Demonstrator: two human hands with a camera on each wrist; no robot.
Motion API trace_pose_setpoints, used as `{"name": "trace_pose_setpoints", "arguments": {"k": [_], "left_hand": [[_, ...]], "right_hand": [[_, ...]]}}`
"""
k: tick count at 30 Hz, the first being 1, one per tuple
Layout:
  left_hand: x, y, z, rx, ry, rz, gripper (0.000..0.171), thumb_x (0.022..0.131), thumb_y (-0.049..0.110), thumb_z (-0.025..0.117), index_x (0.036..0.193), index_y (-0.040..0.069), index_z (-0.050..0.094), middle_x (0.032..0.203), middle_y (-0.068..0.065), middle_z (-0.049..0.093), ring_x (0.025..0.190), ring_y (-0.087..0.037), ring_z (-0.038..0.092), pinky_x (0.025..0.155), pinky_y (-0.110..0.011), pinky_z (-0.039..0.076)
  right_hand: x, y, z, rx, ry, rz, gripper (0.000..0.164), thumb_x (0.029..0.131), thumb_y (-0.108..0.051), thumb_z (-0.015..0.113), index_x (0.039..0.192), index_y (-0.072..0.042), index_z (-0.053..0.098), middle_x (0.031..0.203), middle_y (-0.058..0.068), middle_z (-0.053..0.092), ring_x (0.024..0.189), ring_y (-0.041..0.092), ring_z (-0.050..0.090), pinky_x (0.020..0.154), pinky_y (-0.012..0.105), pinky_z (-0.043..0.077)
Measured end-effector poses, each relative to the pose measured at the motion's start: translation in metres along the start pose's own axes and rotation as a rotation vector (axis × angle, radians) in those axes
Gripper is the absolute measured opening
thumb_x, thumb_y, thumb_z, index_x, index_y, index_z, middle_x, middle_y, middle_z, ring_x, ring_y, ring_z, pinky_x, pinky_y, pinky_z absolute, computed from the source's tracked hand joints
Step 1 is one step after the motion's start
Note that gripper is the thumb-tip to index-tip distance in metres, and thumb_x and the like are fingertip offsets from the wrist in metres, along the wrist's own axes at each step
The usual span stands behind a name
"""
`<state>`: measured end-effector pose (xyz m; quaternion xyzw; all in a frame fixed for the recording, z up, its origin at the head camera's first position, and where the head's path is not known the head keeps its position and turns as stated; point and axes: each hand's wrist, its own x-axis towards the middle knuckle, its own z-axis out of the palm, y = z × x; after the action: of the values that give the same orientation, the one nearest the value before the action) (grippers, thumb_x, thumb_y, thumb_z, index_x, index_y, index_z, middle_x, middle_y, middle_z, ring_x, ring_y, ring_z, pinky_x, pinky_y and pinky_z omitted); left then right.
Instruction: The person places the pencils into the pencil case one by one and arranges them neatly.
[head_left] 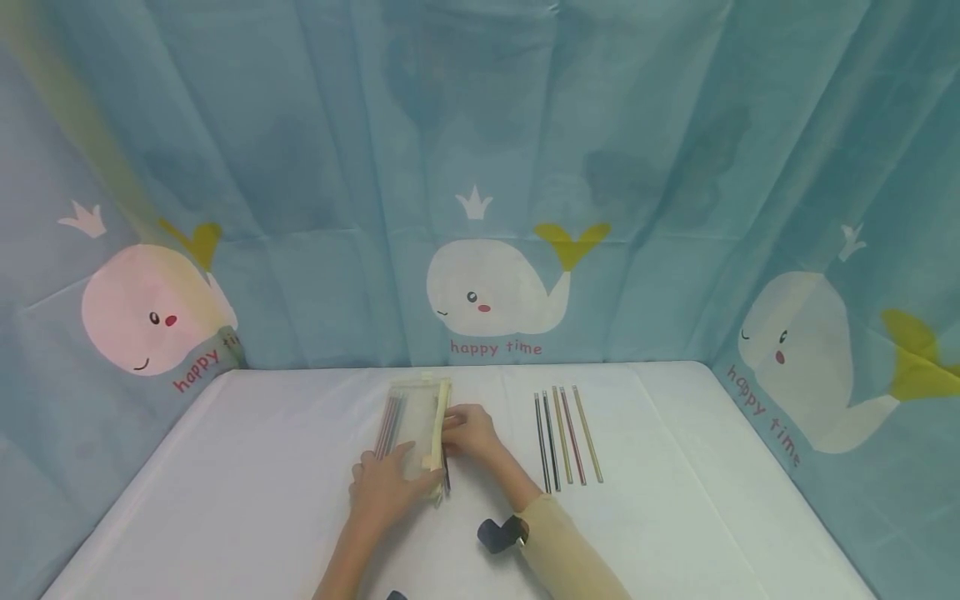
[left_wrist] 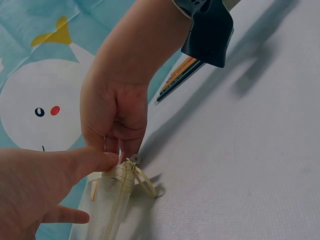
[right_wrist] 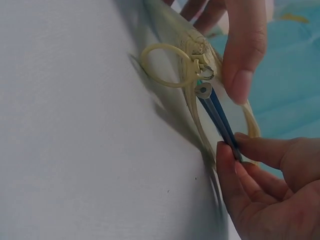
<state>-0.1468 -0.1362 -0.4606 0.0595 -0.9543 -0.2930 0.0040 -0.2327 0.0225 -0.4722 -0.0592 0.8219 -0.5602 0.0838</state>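
A pale yellow-edged, see-through mesh zip pouch (head_left: 417, 417) lies on the white table, its zipped side facing right. Several pencils (head_left: 388, 427) show through it along its left side. My left hand (head_left: 384, 493) holds the pouch across its near part, the thumb on the edge of the mouth. At that mouth my right hand (head_left: 471, 432) pinches a blue pencil (right_wrist: 219, 120) between thumb and fingers. The pencil lies partly within the parted opening. A zip pull with a cream ring (right_wrist: 167, 65) hangs at the pouch's near corner.
To the right of the pouch, several pencils, dark, yellow and red (head_left: 573, 437), lie side by side. A blue curtain (head_left: 660, 167) printed with whales surrounds the table (head_left: 240, 500) at the back and sides. A dark wrist camera (head_left: 498, 536) sits on the right wrist.
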Motion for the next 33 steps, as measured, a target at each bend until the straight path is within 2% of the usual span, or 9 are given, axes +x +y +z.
{"name": "trace_pose_setpoints", "arguments": {"k": [10,16,26,33], "left_hand": [[0.0,0.001,0.0,-0.009,-0.009,-0.022,0.085,0.083,0.058,0.082,0.144,0.003,0.062,0.12,-0.032,0.054,0.106,-0.044,0.049,0.087,-0.061,0.043],[-0.001,0.0,0.0,-0.02,0.001,-0.012,0.084,0.083,0.058,0.082,0.144,0.003,0.062,0.119,-0.032,0.054,0.105,-0.044,0.049,0.087,-0.062,0.043],[-0.003,0.002,-0.002,-0.011,0.001,-0.006,0.086,0.082,0.061,0.081,0.144,0.003,0.062,0.117,-0.031,0.055,0.104,-0.043,0.05,0.086,-0.059,0.044],[-0.004,0.004,-0.004,-0.017,-0.003,-0.011,0.087,0.082,0.06,0.081,0.144,0.003,0.062,0.116,-0.032,0.053,0.102,-0.042,0.049,0.084,-0.059,0.044]], "right_hand": [[0.008,0.001,0.002,0.034,0.007,0.021,0.049,0.09,-0.011,0.081,0.132,0.007,0.066,0.114,0.019,0.075,0.096,0.028,0.075,0.082,0.035,0.062],[0.01,-0.001,0.005,0.053,0.018,0.002,0.046,0.09,-0.006,0.08,0.131,0.009,0.066,0.114,0.023,0.076,0.097,0.032,0.076,0.082,0.036,0.063],[0.009,-0.002,0.014,0.056,0.015,0.014,0.048,0.088,-0.001,0.078,0.132,0.011,0.064,0.112,0.023,0.074,0.096,0.032,0.075,0.083,0.037,0.063],[0.009,-0.002,0.016,0.014,0.022,0.001,0.045,0.088,-0.002,0.078,0.13,0.01,0.066,0.111,0.022,0.074,0.097,0.031,0.075,0.084,0.038,0.062]]}}
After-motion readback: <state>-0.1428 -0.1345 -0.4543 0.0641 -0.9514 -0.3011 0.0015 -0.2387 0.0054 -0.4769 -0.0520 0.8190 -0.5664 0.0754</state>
